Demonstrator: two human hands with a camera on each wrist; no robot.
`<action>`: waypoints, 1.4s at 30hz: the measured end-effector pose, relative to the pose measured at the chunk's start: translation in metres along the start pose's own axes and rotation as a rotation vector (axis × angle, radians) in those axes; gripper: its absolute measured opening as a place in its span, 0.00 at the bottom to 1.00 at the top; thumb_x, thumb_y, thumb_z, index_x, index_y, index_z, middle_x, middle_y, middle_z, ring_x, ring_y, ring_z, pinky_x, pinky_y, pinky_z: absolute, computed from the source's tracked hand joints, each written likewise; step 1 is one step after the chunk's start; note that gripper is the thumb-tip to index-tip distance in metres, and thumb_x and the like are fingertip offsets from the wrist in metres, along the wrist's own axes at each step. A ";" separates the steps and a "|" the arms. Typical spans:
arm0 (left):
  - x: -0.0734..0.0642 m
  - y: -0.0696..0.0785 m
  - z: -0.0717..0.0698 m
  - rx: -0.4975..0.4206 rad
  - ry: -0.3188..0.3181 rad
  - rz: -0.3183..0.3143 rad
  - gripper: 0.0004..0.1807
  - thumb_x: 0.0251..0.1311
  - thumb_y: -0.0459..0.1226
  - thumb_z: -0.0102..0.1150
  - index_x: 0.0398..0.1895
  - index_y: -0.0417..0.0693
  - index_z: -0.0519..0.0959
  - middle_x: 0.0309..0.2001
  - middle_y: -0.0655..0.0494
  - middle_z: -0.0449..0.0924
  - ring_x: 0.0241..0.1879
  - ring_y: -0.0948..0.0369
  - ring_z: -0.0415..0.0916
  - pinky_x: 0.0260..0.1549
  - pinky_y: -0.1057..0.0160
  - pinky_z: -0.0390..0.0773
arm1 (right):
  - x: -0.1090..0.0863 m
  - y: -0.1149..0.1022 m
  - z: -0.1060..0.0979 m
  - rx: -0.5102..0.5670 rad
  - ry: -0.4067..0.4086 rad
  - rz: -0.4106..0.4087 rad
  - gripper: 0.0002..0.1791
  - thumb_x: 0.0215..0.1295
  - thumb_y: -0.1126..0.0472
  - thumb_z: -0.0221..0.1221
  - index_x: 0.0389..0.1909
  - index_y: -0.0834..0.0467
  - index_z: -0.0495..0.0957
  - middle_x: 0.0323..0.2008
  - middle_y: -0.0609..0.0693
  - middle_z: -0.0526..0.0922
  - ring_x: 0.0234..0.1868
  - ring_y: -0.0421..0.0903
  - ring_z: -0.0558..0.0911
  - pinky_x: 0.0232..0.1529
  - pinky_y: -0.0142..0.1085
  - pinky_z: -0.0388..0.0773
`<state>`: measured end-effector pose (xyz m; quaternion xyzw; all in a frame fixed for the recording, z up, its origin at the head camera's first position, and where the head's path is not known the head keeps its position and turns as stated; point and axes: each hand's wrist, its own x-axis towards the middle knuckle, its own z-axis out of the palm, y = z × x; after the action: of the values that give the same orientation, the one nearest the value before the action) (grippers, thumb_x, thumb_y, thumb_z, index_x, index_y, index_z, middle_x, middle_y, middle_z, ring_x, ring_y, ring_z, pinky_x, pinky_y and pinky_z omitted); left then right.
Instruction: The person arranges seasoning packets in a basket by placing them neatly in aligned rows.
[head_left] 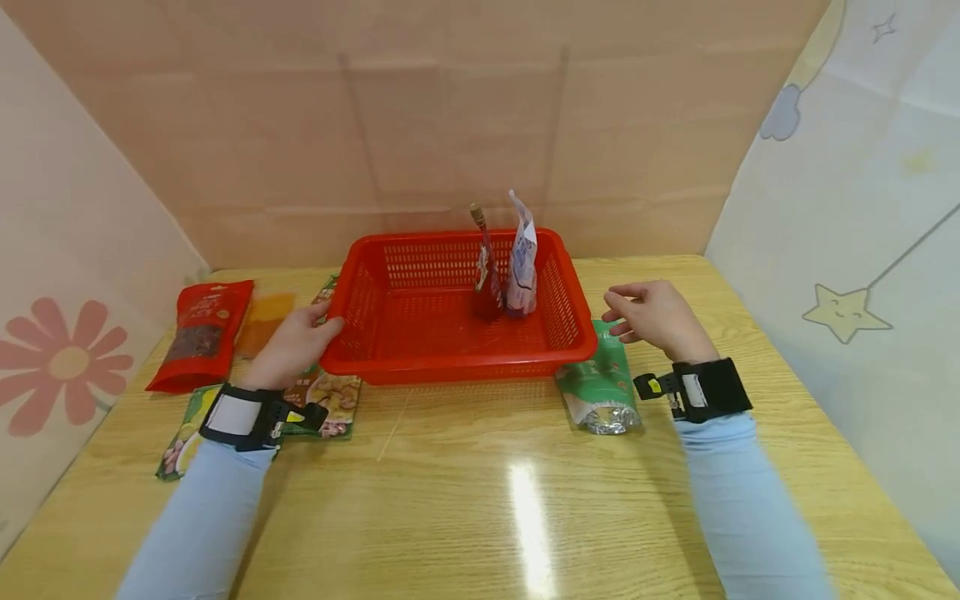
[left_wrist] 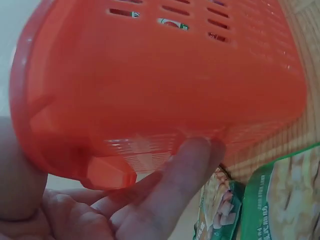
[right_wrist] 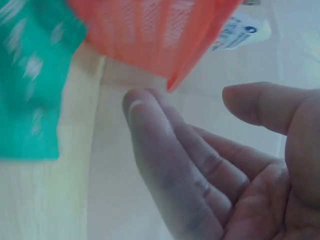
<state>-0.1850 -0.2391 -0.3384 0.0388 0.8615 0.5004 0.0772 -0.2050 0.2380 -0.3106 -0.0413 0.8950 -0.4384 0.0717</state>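
Note:
A red plastic basket [head_left: 465,365] with slotted walls stands mid-table. My left hand [head_left: 291,348] grips its left rim, the thumb over the edge and the fingers against the outer wall in the left wrist view. Near the basket's right end, my right hand [head_left: 654,318] is held apart from it, fingers loosely bent with nothing between them. Inside the basket a white and purple bag [head_left: 522,271] stands upright beside a dark red pack [head_left: 488,287] with a brownish top. Below the right hand lies a green pouch [head_left: 600,379] with a silvery end, partly under the basket's corner.
On the left of the wooden table [head_left: 450,517] lie a red pouch [head_left: 201,333], an orange packet [head_left: 264,321] and green-edged food packets [head_left: 337,400], partly hidden by the left arm. Walls stand behind and at both sides.

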 end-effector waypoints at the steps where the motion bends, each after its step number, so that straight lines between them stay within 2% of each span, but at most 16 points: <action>1: 0.000 -0.001 0.000 0.003 0.004 -0.003 0.31 0.78 0.41 0.41 0.76 0.34 0.52 0.58 0.31 0.74 0.47 0.48 0.80 0.43 0.63 0.82 | -0.001 0.004 -0.001 -0.019 0.002 0.002 0.30 0.76 0.52 0.52 0.66 0.72 0.67 0.45 0.68 0.83 0.37 0.55 0.86 0.37 0.40 0.85; 5: -0.001 -0.006 0.001 -0.009 0.016 -0.007 0.31 0.78 0.41 0.40 0.76 0.33 0.52 0.58 0.30 0.73 0.48 0.46 0.80 0.44 0.59 0.83 | -0.008 0.020 -0.004 -0.171 -0.017 0.037 0.32 0.76 0.47 0.51 0.61 0.74 0.71 0.38 0.65 0.84 0.33 0.54 0.86 0.36 0.40 0.84; 9: 0.000 -0.007 0.002 -0.022 0.015 0.000 0.30 0.78 0.41 0.40 0.75 0.33 0.53 0.58 0.29 0.73 0.48 0.44 0.80 0.43 0.58 0.83 | -0.017 0.034 -0.005 -0.352 -0.086 0.081 0.39 0.72 0.35 0.49 0.53 0.71 0.76 0.24 0.55 0.81 0.22 0.49 0.81 0.31 0.40 0.78; 12: 0.001 -0.006 0.002 -0.035 0.007 0.002 0.30 0.78 0.40 0.40 0.75 0.33 0.53 0.58 0.29 0.73 0.48 0.43 0.80 0.42 0.58 0.83 | -0.025 0.040 -0.004 -0.398 -0.156 0.105 0.40 0.69 0.31 0.49 0.46 0.68 0.79 0.15 0.51 0.73 0.18 0.47 0.75 0.28 0.39 0.75; 16: 0.000 -0.004 0.002 -0.039 0.005 0.007 0.30 0.78 0.40 0.40 0.75 0.33 0.52 0.58 0.29 0.73 0.48 0.43 0.80 0.42 0.57 0.83 | -0.032 0.040 0.004 -0.420 -0.237 0.125 0.38 0.67 0.31 0.52 0.42 0.66 0.80 0.13 0.47 0.67 0.15 0.46 0.72 0.24 0.40 0.77; 20: 0.000 -0.004 0.002 -0.044 0.006 0.005 0.30 0.78 0.40 0.40 0.75 0.33 0.53 0.58 0.29 0.72 0.49 0.42 0.79 0.44 0.55 0.82 | -0.035 0.038 0.014 -0.403 -0.296 0.170 0.49 0.64 0.29 0.54 0.58 0.73 0.71 0.16 0.49 0.69 0.17 0.46 0.74 0.23 0.41 0.80; 23: 0.000 -0.005 0.002 -0.048 0.007 -0.001 0.30 0.78 0.40 0.40 0.75 0.33 0.53 0.59 0.29 0.72 0.51 0.41 0.78 0.46 0.54 0.81 | -0.036 0.038 0.019 -0.370 -0.318 0.210 0.59 0.61 0.27 0.55 0.68 0.76 0.57 0.23 0.53 0.75 0.21 0.47 0.78 0.23 0.41 0.82; 27: 0.001 -0.004 0.003 -0.047 0.009 -0.006 0.30 0.78 0.41 0.40 0.75 0.33 0.52 0.60 0.30 0.71 0.52 0.42 0.77 0.45 0.59 0.82 | -0.034 0.041 0.022 -0.342 -0.324 0.236 0.61 0.59 0.26 0.57 0.70 0.74 0.52 0.30 0.56 0.76 0.24 0.49 0.79 0.24 0.42 0.82; 29: 0.001 -0.003 0.004 -0.046 0.011 -0.006 0.30 0.77 0.41 0.40 0.75 0.33 0.52 0.60 0.30 0.71 0.51 0.43 0.77 0.42 0.63 0.82 | -0.034 0.043 0.022 -0.334 -0.322 0.240 0.60 0.58 0.27 0.58 0.69 0.74 0.54 0.31 0.56 0.76 0.24 0.48 0.79 0.24 0.41 0.82; 31: 0.001 -0.002 0.005 -0.041 0.012 -0.003 0.30 0.77 0.41 0.40 0.75 0.33 0.53 0.60 0.30 0.72 0.51 0.43 0.78 0.41 0.64 0.83 | -0.033 0.043 0.023 -0.324 -0.324 0.238 0.54 0.58 0.28 0.59 0.64 0.73 0.61 0.29 0.54 0.76 0.23 0.48 0.78 0.24 0.41 0.81; 33: 0.002 -0.002 0.005 -0.039 0.012 -0.002 0.30 0.77 0.41 0.40 0.75 0.33 0.53 0.59 0.30 0.72 0.51 0.43 0.78 0.42 0.62 0.83 | -0.033 0.042 0.024 -0.315 -0.326 0.236 0.42 0.58 0.29 0.60 0.46 0.68 0.73 0.23 0.51 0.74 0.20 0.46 0.76 0.22 0.40 0.81; 35: 0.002 -0.003 0.005 -0.039 0.014 -0.005 0.30 0.77 0.41 0.40 0.75 0.32 0.54 0.59 0.30 0.72 0.50 0.44 0.78 0.44 0.60 0.82 | -0.033 0.043 0.025 -0.309 -0.325 0.237 0.34 0.59 0.30 0.60 0.27 0.60 0.72 0.18 0.49 0.71 0.18 0.45 0.75 0.22 0.39 0.80; 37: 0.002 -0.003 0.005 -0.040 0.016 -0.011 0.30 0.77 0.41 0.40 0.74 0.32 0.54 0.59 0.31 0.72 0.50 0.44 0.78 0.44 0.59 0.82 | -0.033 0.044 0.026 -0.298 -0.324 0.249 0.32 0.59 0.30 0.60 0.17 0.53 0.67 0.15 0.47 0.69 0.16 0.44 0.74 0.21 0.39 0.81; 42: 0.002 -0.005 0.006 -0.035 0.021 -0.022 0.29 0.77 0.40 0.40 0.74 0.32 0.56 0.58 0.31 0.73 0.48 0.45 0.79 0.45 0.58 0.82 | -0.033 0.049 0.029 -0.259 -0.307 0.284 0.32 0.59 0.29 0.60 0.16 0.54 0.72 0.14 0.47 0.70 0.13 0.42 0.75 0.20 0.37 0.80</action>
<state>-0.1861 -0.2365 -0.3462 0.0227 0.8537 0.5150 0.0741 -0.1682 0.2495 -0.3638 0.0098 0.9192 -0.2939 0.2619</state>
